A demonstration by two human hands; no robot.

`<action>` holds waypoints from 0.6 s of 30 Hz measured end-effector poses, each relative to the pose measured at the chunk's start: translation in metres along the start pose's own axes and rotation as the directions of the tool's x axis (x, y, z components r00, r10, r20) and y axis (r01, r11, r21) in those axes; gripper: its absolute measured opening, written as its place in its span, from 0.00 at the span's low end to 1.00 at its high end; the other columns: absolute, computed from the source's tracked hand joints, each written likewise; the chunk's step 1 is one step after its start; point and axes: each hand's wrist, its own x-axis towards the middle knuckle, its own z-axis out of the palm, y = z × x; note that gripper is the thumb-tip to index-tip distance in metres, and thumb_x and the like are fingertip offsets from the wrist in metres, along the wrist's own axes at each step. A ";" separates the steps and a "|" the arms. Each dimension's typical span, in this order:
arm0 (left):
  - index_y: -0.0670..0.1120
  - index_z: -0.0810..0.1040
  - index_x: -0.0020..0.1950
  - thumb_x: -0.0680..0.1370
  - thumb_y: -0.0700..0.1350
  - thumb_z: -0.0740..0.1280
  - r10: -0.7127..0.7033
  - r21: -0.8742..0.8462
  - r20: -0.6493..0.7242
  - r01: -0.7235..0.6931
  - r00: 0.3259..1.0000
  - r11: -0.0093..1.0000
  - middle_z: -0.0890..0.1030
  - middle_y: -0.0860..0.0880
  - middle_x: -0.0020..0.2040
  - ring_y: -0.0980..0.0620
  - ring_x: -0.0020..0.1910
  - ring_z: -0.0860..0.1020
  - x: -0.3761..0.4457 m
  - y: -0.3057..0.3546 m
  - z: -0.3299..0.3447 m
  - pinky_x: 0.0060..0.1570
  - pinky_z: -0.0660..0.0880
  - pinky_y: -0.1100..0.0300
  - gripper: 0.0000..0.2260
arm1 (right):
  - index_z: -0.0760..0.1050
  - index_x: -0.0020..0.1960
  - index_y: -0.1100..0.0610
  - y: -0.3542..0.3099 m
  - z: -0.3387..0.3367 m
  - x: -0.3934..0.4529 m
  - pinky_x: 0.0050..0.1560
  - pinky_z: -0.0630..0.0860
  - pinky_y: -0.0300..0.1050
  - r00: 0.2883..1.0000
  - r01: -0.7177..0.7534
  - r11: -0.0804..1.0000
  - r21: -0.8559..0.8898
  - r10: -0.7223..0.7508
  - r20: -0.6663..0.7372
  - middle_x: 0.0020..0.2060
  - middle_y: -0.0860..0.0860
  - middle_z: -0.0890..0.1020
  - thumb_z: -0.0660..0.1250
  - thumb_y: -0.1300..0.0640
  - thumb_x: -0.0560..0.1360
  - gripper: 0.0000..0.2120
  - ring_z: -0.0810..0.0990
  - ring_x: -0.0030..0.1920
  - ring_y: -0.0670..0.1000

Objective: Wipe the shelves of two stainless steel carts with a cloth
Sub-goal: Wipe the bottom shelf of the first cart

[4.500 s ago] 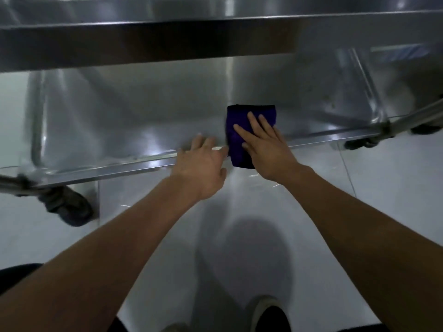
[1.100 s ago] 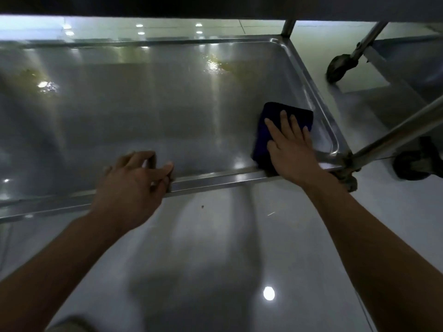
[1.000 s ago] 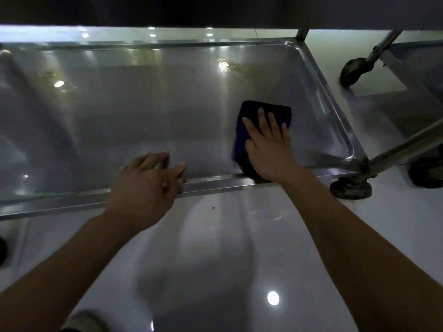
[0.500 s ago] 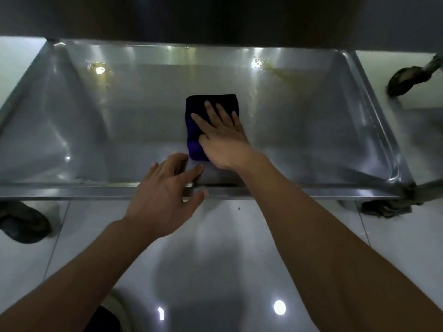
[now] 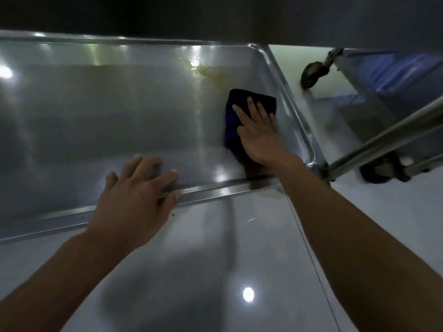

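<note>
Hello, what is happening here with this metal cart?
A person is wiping the bottom shelf of a stainless steel cart. The right hand presses a dark blue cloth flat on the shelf, near its right end. The left hand rests on the shelf's front rim. A yellowish smear lies beyond the cloth, near the back. A second cart stands to the right.

Shelf (image 5: 96,121): stainless tray w/ raised rim, bottom level.
On it: dark blue cloth (image 5: 231,121) flat, nr right rim; yellowish smear (image 5: 208,73) by far edge.
</note>
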 end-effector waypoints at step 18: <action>0.63 0.76 0.67 0.75 0.68 0.56 -0.042 -0.065 -0.012 0.041 0.999 0.997 0.73 0.54 0.72 0.44 0.67 0.76 0.000 -0.042 -0.022 0.60 0.76 0.44 0.24 | 0.46 0.81 0.44 0.037 -0.007 -0.005 0.78 0.37 0.59 0.975 -0.218 0.976 0.009 0.218 -0.048 0.81 0.52 0.41 0.45 0.50 0.84 0.26 0.39 0.80 0.53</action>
